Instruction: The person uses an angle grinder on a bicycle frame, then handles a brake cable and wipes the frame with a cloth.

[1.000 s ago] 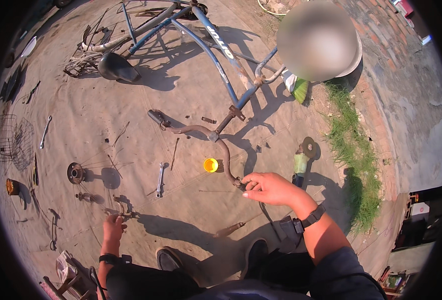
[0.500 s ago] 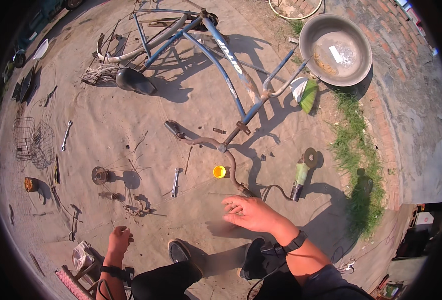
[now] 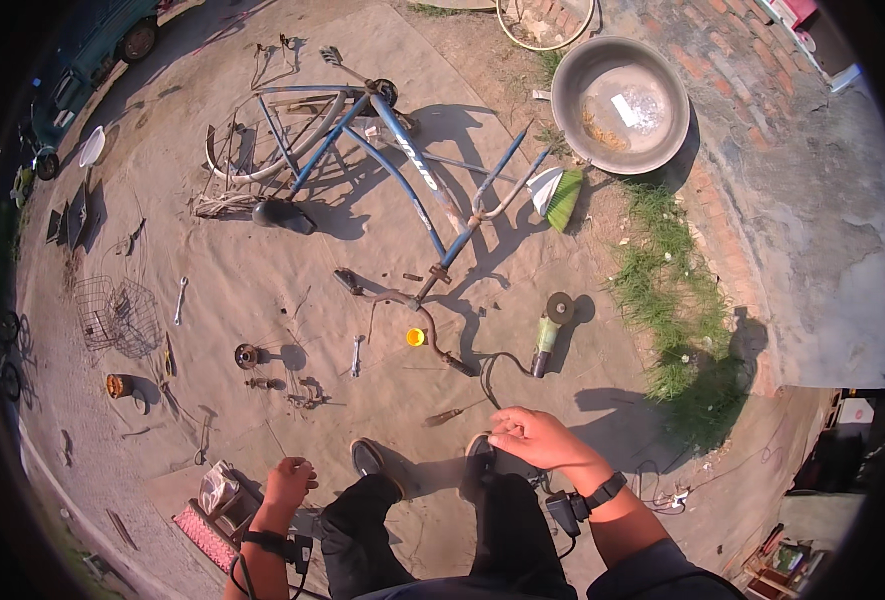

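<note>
My left hand [image 3: 292, 478] hovers at the lower left near a folding seat with pink cover [image 3: 200, 540], fingers loosely bent with nothing visible in them. My right hand [image 3: 527, 435] is over my right shoe [image 3: 477, 460], open and apparently empty. Beyond them lie a curved rusty handlebar [image 3: 430, 335] joined to a blue bicycle frame [image 3: 372, 145], a yellow cup [image 3: 415, 337], an angle grinder [image 3: 547, 330] with its cord, a wrench [image 3: 356, 355], a wooden-handled tool [image 3: 442, 417], a hub [image 3: 246, 355] and small metal parts [image 3: 307, 393].
A metal basin [image 3: 587, 85], green broom [image 3: 562, 205] and grass strip [image 3: 677, 300] border the right, beside a brick-and-concrete surface [image 3: 792, 220]. Wire baskets [image 3: 132, 315], another wrench [image 3: 181, 300] and a rusty can [image 3: 118, 386] lie left. A green vehicle [image 3: 92, 60] stands upper left.
My right hand has let go of the handlebar end, and my left hand has left the metal parts. Both are nearer my feet, and the view has widened.
</note>
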The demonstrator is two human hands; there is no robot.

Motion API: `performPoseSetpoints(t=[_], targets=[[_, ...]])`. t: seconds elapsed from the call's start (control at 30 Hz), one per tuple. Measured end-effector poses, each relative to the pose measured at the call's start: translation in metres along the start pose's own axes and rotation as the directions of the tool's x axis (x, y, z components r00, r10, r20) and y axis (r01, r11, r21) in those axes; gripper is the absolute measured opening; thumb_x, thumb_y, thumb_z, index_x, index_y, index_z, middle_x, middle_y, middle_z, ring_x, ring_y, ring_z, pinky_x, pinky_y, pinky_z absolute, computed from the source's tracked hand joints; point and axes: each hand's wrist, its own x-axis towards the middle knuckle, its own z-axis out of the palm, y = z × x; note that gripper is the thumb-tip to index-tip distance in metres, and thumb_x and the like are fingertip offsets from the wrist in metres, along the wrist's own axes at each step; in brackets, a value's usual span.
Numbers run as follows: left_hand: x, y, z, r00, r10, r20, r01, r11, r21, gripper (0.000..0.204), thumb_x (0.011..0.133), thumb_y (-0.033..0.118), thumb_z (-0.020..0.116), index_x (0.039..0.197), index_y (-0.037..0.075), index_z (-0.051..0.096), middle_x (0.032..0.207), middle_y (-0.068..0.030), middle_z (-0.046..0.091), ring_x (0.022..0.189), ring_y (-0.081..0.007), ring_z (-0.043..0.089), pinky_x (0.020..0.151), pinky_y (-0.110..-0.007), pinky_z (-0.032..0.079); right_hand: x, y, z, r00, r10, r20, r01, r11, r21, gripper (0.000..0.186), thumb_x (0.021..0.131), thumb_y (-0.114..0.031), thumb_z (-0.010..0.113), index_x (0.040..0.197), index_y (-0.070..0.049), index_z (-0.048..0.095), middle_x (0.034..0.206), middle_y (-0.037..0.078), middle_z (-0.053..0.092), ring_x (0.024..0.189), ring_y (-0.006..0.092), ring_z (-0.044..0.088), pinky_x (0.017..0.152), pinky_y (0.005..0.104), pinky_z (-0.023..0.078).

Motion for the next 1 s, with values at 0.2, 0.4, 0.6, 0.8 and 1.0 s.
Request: performPoseSetpoints(t=[0.2, 0.4, 0.6, 0.8, 1.0], targets=[[-0.101, 0.022, -0.001, 0.995, -0.099, 0.008, 0.099, 0.995, -0.022, 0.037, 0.102, 0.023, 0.06, 0.125, -0.007, 0.061, 0.096, -0.0144, 0.074, 0.078, -0.0221, 0.075, 0.066, -0.033, 0.058, -0.066, -0.014, -0.043, 0.999, 0.041, -0.016, -0.041, 0.999, 0.018, 0.046, 0.098, -0.029, 0.074, 0.129, 0.002, 0.063, 0.108, 0.013, 0.077, 0.097, 0.0185, 0.072, 0.085, 0.032, 0.057], [-0.124, 0.035, -0.014, 0.975, -0.223, 0.017, 0.224, 0.97, -0.095, 0.038, 0.101, 0.022, 0.059, 0.124, -0.008, 0.062, 0.096, -0.0159, 0.074, 0.073, -0.0246, 0.076, 0.059, -0.033, 0.058, -0.028, -0.05, -0.075, 0.994, 0.091, -0.059, -0.094, 0.994, -0.049, 0.05, 0.098, -0.035, 0.074, 0.13, 0.002, 0.065, 0.102, 0.013, 0.077, 0.095, 0.0182, 0.072, 0.083, 0.0329, 0.056], [-0.051, 0.113, -0.034, 0.978, -0.159, 0.132, 0.171, 0.982, -0.08, 0.041, 0.104, 0.024, 0.057, 0.133, -0.005, 0.056, 0.101, -0.0164, 0.075, 0.08, -0.024, 0.076, 0.063, -0.032, 0.056, 0.024, -0.089, -0.107, 0.946, 0.265, -0.188, -0.2, 0.932, 0.303, 0.047, 0.095, -0.042, 0.076, 0.122, -0.005, 0.068, 0.097, 0.001, 0.07, 0.088, 0.0121, 0.068, 0.075, 0.029, 0.053], [-0.005, 0.192, -0.063, 0.987, -0.105, 0.122, 0.122, 0.983, -0.139, 0.038, 0.106, 0.024, 0.055, 0.132, -0.003, 0.055, 0.102, -0.0165, 0.073, 0.078, -0.0231, 0.075, 0.06, -0.031, 0.053, 0.08, -0.135, -0.141, 0.865, 0.43, -0.258, -0.298, 0.855, 0.425, 0.046, 0.1, -0.035, 0.072, 0.137, -0.01, 0.06, 0.12, 0.004, 0.069, 0.102, 0.0188, 0.07, 0.087, 0.0334, 0.054], [0.041, 0.237, -0.063, 0.991, -0.074, 0.111, 0.091, 0.983, -0.16, 0.038, 0.107, 0.025, 0.054, 0.132, -0.003, 0.055, 0.102, -0.0157, 0.073, 0.078, -0.0219, 0.075, 0.06, -0.029, 0.052, 0.133, -0.156, -0.198, 0.809, 0.461, -0.365, -0.238, 0.824, 0.515, 0.053, 0.098, -0.038, 0.075, 0.14, -0.011, 0.058, 0.127, 0.004, 0.066, 0.104, 0.0211, 0.071, 0.089, 0.0368, 0.055]])
